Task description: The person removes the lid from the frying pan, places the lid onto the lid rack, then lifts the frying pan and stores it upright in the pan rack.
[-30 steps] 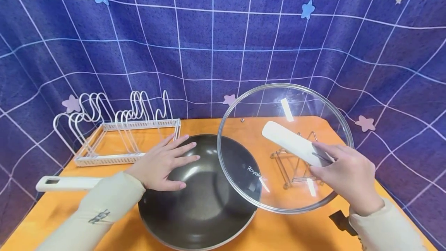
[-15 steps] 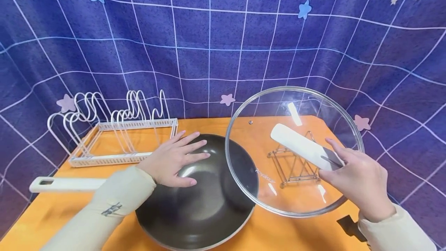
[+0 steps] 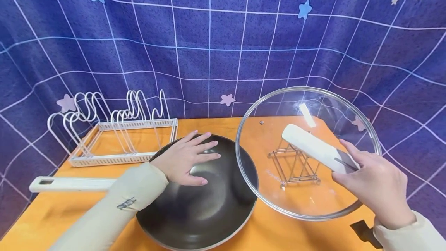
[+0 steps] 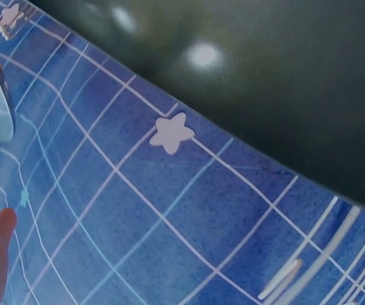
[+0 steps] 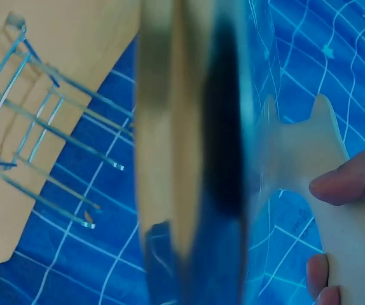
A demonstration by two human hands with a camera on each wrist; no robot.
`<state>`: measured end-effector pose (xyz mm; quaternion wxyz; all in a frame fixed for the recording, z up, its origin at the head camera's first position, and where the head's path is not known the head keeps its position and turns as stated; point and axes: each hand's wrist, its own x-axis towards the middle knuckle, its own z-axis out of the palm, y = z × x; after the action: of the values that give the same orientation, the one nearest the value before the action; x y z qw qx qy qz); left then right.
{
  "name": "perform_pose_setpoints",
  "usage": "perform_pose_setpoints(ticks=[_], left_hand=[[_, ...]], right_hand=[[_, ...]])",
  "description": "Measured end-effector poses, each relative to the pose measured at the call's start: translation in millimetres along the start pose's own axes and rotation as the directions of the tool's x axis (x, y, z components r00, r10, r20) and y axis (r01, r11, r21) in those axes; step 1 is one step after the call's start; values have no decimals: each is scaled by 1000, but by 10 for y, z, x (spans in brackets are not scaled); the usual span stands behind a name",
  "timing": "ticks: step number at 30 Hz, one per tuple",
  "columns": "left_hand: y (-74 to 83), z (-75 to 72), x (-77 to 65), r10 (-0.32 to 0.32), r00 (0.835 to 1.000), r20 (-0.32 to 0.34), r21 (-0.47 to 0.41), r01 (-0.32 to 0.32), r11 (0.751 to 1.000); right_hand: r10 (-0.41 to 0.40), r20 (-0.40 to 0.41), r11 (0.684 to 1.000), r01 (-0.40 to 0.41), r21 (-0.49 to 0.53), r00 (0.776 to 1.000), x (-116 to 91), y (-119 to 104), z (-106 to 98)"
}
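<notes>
A dark wok point(image 3: 216, 212) with a white handle point(image 3: 73, 184) stands on the orange tabletop in the head view. My left hand point(image 3: 188, 160) hovers over or touches its left side, fingers spread; contact cannot be made out. Dark pan surface point(image 4: 284, 76) fills the top of the left wrist view. To the right, my right hand point(image 3: 376, 183) grips the white handle point(image 3: 317, 148) of a round glass lid point(image 3: 268, 158), tilted and raised above the table. In the right wrist view the thumb point(image 5: 341, 184) presses on that handle, beside the blurred lid rim point(image 5: 189, 127).
A white pan rack point(image 3: 115, 160) with upright loops stands at the back left. Behind the glass sits a small metal wire stand point(image 3: 296, 181). A dark flat piece point(image 3: 364, 231) is near the right sleeve. A blue gridded curtain point(image 3: 216, 65) hangs behind the table.
The lid and my right hand have moved rightward, away from the wok. My left hand has slid slightly right over the wok. The head view has shifted a little.
</notes>
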<state>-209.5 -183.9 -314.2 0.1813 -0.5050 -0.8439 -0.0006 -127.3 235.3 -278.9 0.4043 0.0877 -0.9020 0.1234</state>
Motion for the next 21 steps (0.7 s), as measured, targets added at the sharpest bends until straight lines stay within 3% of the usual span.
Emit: perform_pose_setpoints(ticks=[11,19,21], left_hand=[[57,97,235,85,992,96,-4,-85,996],[74,152,326,113,987,118,18,-115,993],[74,169,347,111,986,126,16,-114,993]], right_hand=[[80,63,996,-78,-31,995,10,73,-73],[10,30,999,-8,-48,999,43,93,-79],[-42,-10,998,42,-47,999,41,117,-84]])
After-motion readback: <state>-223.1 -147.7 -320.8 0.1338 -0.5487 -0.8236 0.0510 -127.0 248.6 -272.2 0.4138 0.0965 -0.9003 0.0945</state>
